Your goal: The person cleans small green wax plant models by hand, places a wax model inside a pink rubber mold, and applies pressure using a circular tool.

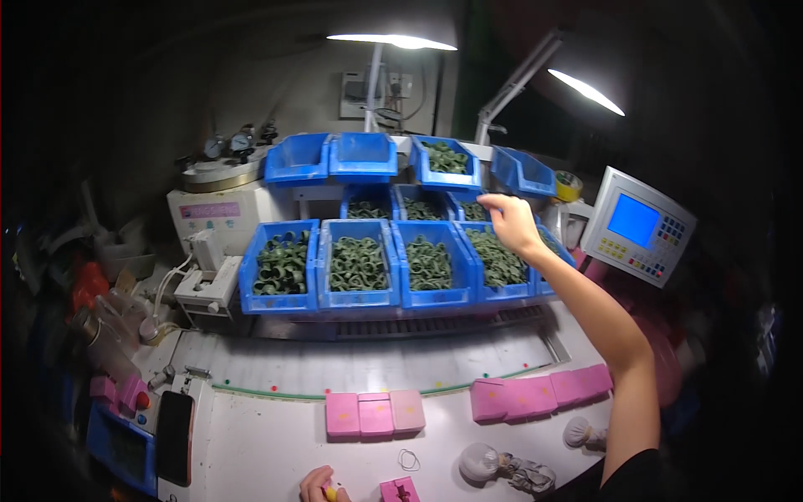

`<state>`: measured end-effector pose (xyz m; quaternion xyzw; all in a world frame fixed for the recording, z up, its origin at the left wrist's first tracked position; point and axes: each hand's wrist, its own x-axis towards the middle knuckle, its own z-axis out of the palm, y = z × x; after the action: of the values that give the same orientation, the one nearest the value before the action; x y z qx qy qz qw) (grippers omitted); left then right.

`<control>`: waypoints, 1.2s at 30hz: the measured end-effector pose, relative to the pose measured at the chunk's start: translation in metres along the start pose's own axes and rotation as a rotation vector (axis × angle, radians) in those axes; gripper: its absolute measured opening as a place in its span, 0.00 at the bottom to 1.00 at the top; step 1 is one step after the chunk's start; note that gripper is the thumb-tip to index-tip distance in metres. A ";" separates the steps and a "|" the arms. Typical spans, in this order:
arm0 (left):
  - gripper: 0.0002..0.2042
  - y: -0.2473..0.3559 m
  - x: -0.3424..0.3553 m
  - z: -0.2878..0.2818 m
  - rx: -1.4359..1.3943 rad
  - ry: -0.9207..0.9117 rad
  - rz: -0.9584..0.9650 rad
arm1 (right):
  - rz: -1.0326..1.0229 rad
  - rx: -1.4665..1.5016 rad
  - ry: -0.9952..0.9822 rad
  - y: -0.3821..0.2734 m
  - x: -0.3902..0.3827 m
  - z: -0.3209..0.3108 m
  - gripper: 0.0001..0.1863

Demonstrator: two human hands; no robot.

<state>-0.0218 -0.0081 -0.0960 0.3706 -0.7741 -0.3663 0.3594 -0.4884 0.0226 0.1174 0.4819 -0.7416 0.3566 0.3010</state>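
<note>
My right hand [512,222] is raised over the right side of the blue bins, its fingers drawn together at the rim of a middle-row bin [473,209] of green pieces. Whatever it pinches, if anything, is too small to make out. Below it lies a front bin of green curled, ring-like pieces [499,261]. At the lower edge my left hand [314,484] is partly cut off, fingers curled round a small yellow-and-pink thing [332,494]. Beside it lie a pink block with a dark hollow [400,490] and a thin loop [408,459].
Pink blocks stand in a centre group [375,414] and a right-hand row [539,396]. Two round cloth-wrapped bundles [481,463] lie at right. A keypad unit with blue screen [637,222] stands right; a phone [175,439] lies left. Lamps [393,41] hang above.
</note>
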 end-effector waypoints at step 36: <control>0.10 -0.030 0.001 0.014 -0.401 0.070 -0.387 | 0.431 -0.267 0.678 0.209 -0.146 -0.270 0.63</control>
<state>-0.0244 -0.0186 -0.1272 0.4455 -0.5880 -0.5611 0.3754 -0.6034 0.3753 0.1040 0.1280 -0.7242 0.4506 0.5061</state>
